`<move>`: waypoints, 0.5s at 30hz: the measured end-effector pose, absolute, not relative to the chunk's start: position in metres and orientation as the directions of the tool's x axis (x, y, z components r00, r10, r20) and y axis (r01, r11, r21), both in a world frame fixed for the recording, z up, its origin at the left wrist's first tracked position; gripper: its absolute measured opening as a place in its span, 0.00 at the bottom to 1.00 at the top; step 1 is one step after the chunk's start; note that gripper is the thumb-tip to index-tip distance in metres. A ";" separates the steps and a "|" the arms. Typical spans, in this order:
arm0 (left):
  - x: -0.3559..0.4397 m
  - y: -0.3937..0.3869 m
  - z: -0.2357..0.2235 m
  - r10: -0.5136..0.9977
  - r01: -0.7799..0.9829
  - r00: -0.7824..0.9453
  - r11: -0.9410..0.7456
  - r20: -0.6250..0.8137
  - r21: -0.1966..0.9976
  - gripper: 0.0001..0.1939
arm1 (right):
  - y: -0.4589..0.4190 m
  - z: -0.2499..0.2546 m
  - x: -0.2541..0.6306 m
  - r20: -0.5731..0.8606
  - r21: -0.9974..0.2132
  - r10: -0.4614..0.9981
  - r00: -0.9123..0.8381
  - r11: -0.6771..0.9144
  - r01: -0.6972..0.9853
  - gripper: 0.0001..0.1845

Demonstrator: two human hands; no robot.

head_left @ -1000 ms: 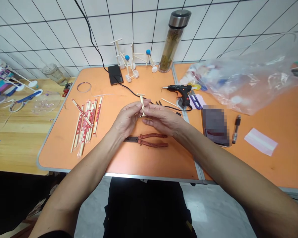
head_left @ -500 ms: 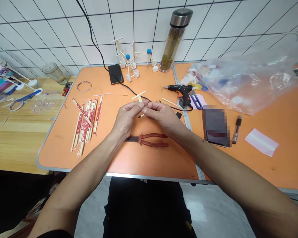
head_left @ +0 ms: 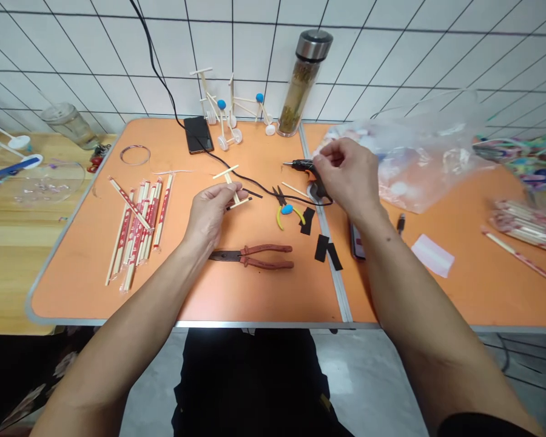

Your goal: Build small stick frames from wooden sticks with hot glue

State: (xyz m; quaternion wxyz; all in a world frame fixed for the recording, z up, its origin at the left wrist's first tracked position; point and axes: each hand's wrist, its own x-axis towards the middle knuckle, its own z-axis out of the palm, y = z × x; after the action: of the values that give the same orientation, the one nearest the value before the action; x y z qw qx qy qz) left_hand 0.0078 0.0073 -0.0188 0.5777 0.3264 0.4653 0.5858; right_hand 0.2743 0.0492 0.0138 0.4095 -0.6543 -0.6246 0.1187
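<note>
Orange table (head_left: 73, 285): left hand (head_left: 207, 212) holds sticks (head_left: 231, 189), right hand (head_left: 346, 173) glue gun (head_left: 300, 164).

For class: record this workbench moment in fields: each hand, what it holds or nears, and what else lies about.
Left hand: holds a pale wooden stick frame, cross-shaped
Right hand: fingers at a black hot glue gun
Surface: orange folding table
Nearby: red-handled steel pliers; chopsticks in red-printed wrappers
</note>
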 end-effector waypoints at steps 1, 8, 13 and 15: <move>0.007 0.008 -0.020 0.979 -0.377 -0.121 0.107 -0.164 0.920 0.20 | 0.055 0.014 0.288 0.341 -0.629 0.911 0.232 0.037 0.777 0.04; 0.003 0.011 -0.030 0.968 -0.391 -0.066 0.198 -0.243 0.899 0.19 | 0.069 0.001 0.320 0.042 -0.435 0.958 0.285 -0.239 0.868 0.19; 0.002 0.010 -0.030 0.969 -0.283 -0.018 0.230 -0.245 0.931 0.17 | 0.078 -0.003 0.312 -0.017 -0.348 0.962 0.272 -0.260 0.901 0.24; 0.002 0.009 -0.028 0.964 -0.227 0.006 0.261 -0.266 0.938 0.16 | 0.082 -0.002 0.310 -0.042 -0.307 0.962 0.269 -0.268 0.913 0.23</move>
State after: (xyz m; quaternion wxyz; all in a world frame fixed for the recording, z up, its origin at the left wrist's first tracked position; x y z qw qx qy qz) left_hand 0.0019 0.0088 -0.0282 0.6099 0.3622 0.5083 0.4882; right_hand 0.3098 0.0821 -0.0022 0.1110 -0.7887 -0.5945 0.1106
